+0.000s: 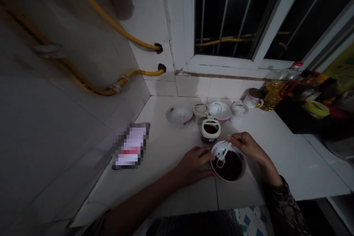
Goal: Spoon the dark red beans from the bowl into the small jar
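A white bowl point(243, 169) holding a dark, almost black, loose-looking substance point(232, 166) stands on the counter before me. My left hand point(195, 166) grips its left side, with fingers at the rim and the thumb low against the wall. Between the fingertips of my right hand point(246, 145) is the handle of a small white plastic spoon point(226, 151). Its square head lies over the dark contents, with a little of them in it. Just behind the bowl is a small jar point(211, 132) with a pale rim and dark contents.
Along the wall stand a shallow bowl point(177, 116), clear jars with white contents point(239, 110), a second bowl point(226, 108) and a lidded mug point(253, 99). An oil bottle point(272, 90) is at right. A blurred-out flat object point(131, 145) lies left. Yellow hoses point(110, 24) cross the wall.
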Demonstrator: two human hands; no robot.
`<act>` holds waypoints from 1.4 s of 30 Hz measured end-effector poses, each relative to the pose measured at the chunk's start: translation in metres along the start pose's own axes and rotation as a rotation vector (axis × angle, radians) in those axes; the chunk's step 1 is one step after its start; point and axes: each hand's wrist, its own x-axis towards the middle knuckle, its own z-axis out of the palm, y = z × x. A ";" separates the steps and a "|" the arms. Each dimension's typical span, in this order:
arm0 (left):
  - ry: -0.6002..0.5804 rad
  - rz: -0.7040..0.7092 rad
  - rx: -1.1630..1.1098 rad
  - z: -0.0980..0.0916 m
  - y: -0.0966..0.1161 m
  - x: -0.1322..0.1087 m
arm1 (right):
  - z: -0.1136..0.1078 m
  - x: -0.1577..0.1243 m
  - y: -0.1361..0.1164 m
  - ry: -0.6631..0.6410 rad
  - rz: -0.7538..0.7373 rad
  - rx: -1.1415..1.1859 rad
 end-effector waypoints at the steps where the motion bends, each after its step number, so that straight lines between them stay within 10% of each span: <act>1: 0.006 0.005 -0.002 0.000 0.000 0.000 | 0.000 0.001 0.000 -0.001 0.008 0.018; 16: 0.050 0.023 -0.026 0.002 -0.002 0.000 | -0.008 0.019 0.004 0.245 0.141 0.336; 25: 0.047 0.022 -0.017 0.000 0.000 0.001 | 0.002 0.026 -0.024 0.802 -0.414 -0.395; 30: 0.041 0.010 -0.014 0.002 -0.002 0.000 | 0.009 0.020 -0.021 0.777 -0.735 -0.865; 35: 0.033 -0.001 -0.029 0.001 -0.001 0.000 | -0.006 0.007 -0.020 0.807 -0.600 -0.510; 42: 0.029 0.000 -0.021 0.000 0.000 0.000 | -0.012 -0.003 -0.006 0.262 -0.368 -0.422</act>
